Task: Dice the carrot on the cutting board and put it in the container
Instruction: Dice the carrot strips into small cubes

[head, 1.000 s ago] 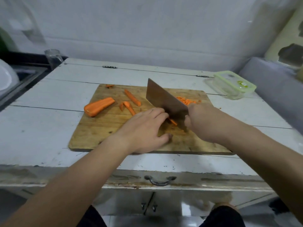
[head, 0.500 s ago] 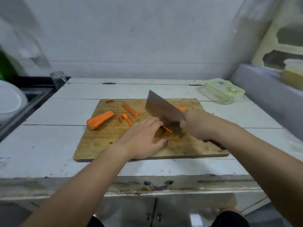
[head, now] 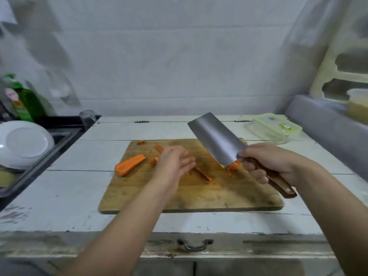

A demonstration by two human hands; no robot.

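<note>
A wooden cutting board (head: 199, 196) lies on the white table. On its left part rests a thick carrot piece (head: 129, 164); thin carrot sticks (head: 203, 174) lie near the middle, and diced carrot bits (head: 233, 167) sit under the blade's heel. My right hand (head: 264, 162) grips the wooden handle of a cleaver (head: 215, 140), whose blade is lifted off the board and tilted up to the left. My left hand (head: 175, 162) hovers blurred over the carrot sticks, fingers loosely apart, holding nothing I can see. A clear container with a green lid (head: 276, 127) stands at the back right.
A sink with white plates (head: 23, 144) lies to the left, with a green bottle (head: 23, 102) and a glass (head: 87, 117) behind it. A grey ledge (head: 326, 124) runs along the right. A drawer handle (head: 194, 245) is at the table's front.
The cleaver has risen off the board and tilted upward. My left hand has lifted from the carrot stick and shifted left. The camera view has tilted up.
</note>
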